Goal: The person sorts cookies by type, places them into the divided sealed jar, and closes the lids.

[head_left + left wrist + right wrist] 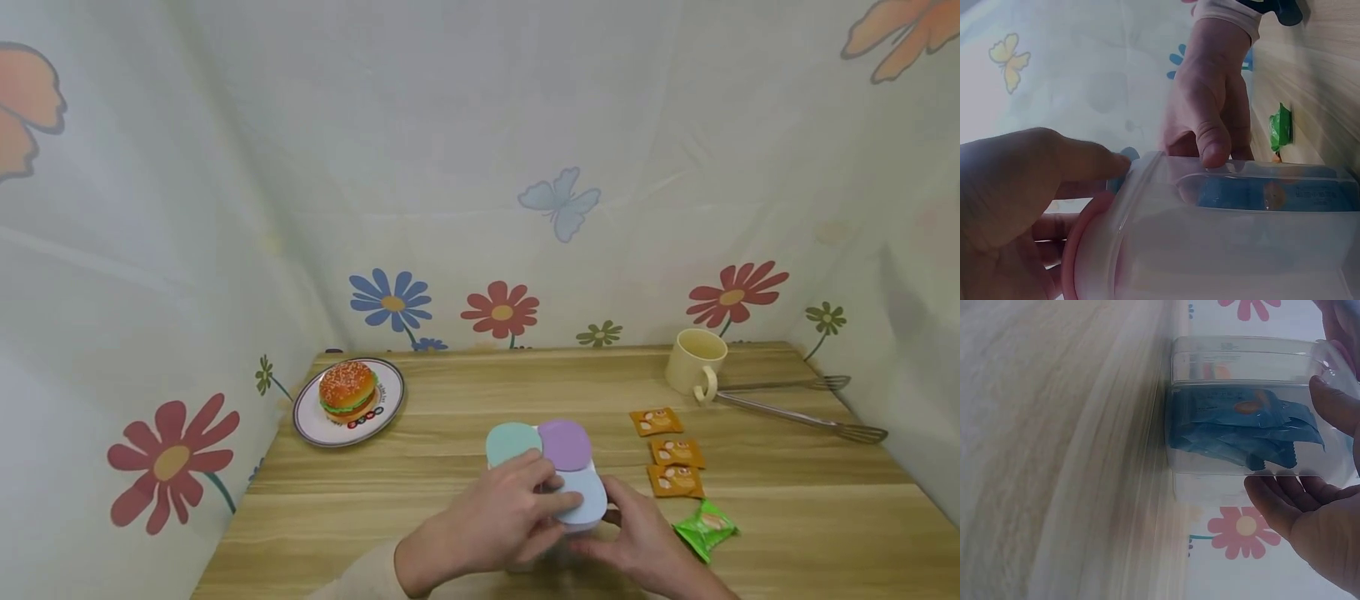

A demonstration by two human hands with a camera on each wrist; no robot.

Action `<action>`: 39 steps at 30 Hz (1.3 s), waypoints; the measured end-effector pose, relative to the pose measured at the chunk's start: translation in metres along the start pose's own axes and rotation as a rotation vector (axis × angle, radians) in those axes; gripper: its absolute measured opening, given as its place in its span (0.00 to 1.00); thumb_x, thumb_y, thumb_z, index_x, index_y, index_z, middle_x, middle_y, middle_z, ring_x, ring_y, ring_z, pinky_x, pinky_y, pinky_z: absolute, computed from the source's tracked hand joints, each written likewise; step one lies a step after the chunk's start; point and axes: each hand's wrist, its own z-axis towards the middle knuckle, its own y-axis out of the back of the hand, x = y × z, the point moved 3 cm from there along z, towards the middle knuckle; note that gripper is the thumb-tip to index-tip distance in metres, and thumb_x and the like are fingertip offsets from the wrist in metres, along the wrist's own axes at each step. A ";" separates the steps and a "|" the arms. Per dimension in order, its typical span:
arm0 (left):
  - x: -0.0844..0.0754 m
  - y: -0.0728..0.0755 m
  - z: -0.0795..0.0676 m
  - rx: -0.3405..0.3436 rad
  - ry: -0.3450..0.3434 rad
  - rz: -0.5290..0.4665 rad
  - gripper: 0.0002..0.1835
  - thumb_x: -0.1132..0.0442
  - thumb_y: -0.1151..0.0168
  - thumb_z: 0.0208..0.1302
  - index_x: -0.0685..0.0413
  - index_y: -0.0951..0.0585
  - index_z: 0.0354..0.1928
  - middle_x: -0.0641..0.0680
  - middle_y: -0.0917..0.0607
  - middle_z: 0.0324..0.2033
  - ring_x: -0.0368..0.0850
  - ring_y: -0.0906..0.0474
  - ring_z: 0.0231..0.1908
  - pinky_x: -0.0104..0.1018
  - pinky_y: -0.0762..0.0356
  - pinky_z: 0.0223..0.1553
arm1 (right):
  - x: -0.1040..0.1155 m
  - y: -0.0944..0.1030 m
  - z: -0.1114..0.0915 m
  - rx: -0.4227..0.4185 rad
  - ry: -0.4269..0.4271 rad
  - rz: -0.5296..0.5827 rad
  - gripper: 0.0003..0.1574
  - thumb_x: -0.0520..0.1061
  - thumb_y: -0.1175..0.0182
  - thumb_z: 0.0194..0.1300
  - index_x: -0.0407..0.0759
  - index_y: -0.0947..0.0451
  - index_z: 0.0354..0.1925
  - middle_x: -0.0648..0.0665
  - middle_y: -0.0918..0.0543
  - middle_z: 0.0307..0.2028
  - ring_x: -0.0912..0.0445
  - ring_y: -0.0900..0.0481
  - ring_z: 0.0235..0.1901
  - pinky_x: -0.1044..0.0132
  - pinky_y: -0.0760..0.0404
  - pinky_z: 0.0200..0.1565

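A clear plastic storage box [1229, 362] stands upright on the table, with rounded lids on top. The green lid [512, 442], purple lid [566, 445] and blue lid [585, 493] show from above; the pink lid [1085, 250] is mostly under my left hand [510, 508]. That hand lies across the top, one extended finger on the blue lid. My right hand [637, 533] grips the box's side, thumb on one face and fingers on another. Several blue snack packets [1235, 419] sit inside a compartment.
Orange snack packets [677, 453] and a green packet [707, 528] lie to the right. Behind them are a yellow mug [693, 362] and metal whisk-like utensils [802, 412]. A toy hamburger [348, 390] sits on a plate [307, 412] at the far left. Printed curtains [450, 167] surround the table [450, 375].
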 end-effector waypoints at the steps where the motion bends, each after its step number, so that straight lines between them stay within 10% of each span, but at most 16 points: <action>1: 0.000 0.000 0.000 -0.003 0.001 -0.012 0.15 0.47 0.37 0.63 0.38 0.16 0.49 0.43 0.21 0.37 0.35 0.30 0.38 0.21 0.31 0.39 | 0.000 0.000 0.000 -0.010 0.017 -0.008 0.40 0.56 0.25 0.49 0.45 0.29 0.57 0.46 0.20 0.52 0.63 0.22 0.50 0.67 0.18 0.48; 13: -0.004 -0.004 0.007 0.016 -0.022 -0.081 0.13 0.52 0.40 0.66 0.50 0.18 0.48 0.47 0.18 0.53 0.40 0.24 0.57 0.31 0.33 0.64 | 0.004 0.000 -0.002 -0.084 0.137 -0.018 0.35 0.50 0.23 0.48 0.43 0.28 0.51 0.47 0.20 0.47 0.67 0.23 0.48 0.67 0.16 0.44; 39: -0.011 0.001 0.014 0.045 -0.182 0.187 0.15 0.49 0.39 0.63 0.37 0.18 0.51 0.43 0.20 0.49 0.37 0.25 0.50 0.27 0.28 0.56 | 0.002 0.000 -0.001 -0.067 0.110 -0.068 0.34 0.52 0.24 0.48 0.46 0.28 0.50 0.49 0.19 0.46 0.67 0.23 0.47 0.67 0.16 0.43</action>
